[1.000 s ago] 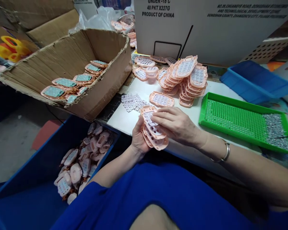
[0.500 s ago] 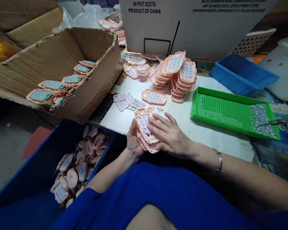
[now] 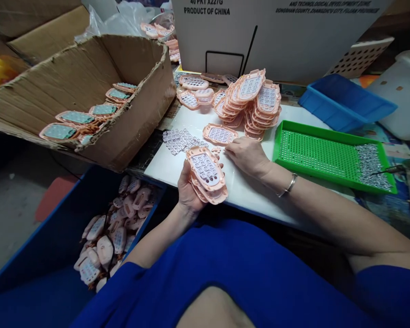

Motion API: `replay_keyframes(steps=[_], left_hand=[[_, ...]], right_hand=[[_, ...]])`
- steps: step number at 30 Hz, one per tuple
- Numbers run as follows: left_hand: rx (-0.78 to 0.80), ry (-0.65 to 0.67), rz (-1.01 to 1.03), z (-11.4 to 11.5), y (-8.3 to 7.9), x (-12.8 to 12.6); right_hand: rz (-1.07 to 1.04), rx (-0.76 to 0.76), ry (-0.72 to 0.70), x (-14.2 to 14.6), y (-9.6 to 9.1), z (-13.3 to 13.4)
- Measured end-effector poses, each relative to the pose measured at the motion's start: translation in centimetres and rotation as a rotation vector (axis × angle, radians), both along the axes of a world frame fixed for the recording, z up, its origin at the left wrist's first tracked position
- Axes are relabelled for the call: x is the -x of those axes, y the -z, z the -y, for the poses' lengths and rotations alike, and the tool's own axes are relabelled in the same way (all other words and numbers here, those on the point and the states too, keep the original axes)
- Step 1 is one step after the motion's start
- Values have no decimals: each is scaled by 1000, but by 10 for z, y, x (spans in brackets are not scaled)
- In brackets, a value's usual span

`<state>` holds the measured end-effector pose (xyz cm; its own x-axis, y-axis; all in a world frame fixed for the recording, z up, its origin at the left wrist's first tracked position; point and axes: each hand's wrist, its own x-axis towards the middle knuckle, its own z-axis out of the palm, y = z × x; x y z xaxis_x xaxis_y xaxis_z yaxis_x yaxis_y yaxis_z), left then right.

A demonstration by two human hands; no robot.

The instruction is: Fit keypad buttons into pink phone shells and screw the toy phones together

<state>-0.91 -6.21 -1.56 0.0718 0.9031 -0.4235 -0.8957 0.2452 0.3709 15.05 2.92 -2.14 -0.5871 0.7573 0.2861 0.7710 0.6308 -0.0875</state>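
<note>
My left hand (image 3: 187,190) grips a small stack of pink plastic phone-shaped shells (image 3: 207,168) above the table's front edge. The top shell faces up, with whitish square keys set in it and a few dark holes at its near end. My right hand (image 3: 248,157) is down on the white table top, its fingers drawn together beside some tiny pink pieces (image 3: 216,150); what is between the fingertips is hidden. Just beyond lies a single shell with keys (image 3: 220,134). To its left are loose whitish key pieces (image 3: 181,141). Stacks of shells (image 3: 249,89) stand behind.
A green tray (image 3: 314,156) holding screws (image 3: 373,166) lies right, near a screwdriver-like tool tip (image 3: 401,167) and a blue bin (image 3: 348,102). Left is a cardboard box (image 3: 141,105) with shells bearing green boards. Below, a blue container (image 3: 30,278) holds assembled pink pieces (image 3: 104,250).
My right hand has left the top shell and moved up and right to the table by the tiny pink pieces. My left hand still holds the stack, slightly higher.
</note>
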Motion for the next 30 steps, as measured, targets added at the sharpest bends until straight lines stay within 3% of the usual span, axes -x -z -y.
replay_keyframes(steps=[2, 4, 7, 10, 16, 25, 30], left_hand=[[-22, 3, -2, -1, 2, 0], [-57, 8, 9, -2, 4, 0], [-104, 11, 43, -4, 4, -3], [-76, 16, 70, -4, 2, -6], [21, 8, 66, -2, -2, -6], [53, -22, 43, -3, -2, -6], [84, -28, 62, -5, -5, -7]], right_hand=[[-150, -39, -72, -1, -10, 11], [-322, -106, -235, -1, -20, 26], [-368, -246, -433, 3, -29, 48], [-300, -335, -442, 7, -27, 61], [-188, -351, -486, 8, -20, 68], [-216, -403, -449, 10, -14, 81], [-256, -403, -518, 7, -13, 77]])
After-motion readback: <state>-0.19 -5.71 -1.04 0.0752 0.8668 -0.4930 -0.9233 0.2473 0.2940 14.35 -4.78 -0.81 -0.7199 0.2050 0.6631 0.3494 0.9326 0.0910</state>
